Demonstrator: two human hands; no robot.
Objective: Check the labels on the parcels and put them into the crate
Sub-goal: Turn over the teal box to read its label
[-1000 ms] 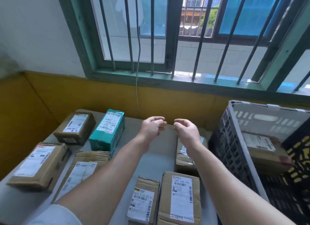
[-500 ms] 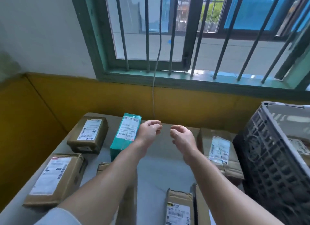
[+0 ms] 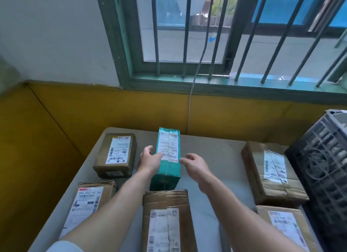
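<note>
At the far middle of the grey table (image 3: 216, 158), the teal parcel (image 3: 167, 158) is lying label up, and both hands are flanking it. Left hand (image 3: 149, 160) is pressing against its left side, fingers spread loose, not gripping. Right hand (image 3: 195, 164) is hovering just beside its right edge, fingers open and empty. Brown parcels are sitting all around, the black crate (image 3: 323, 169) waiting at the right edge.
</note>
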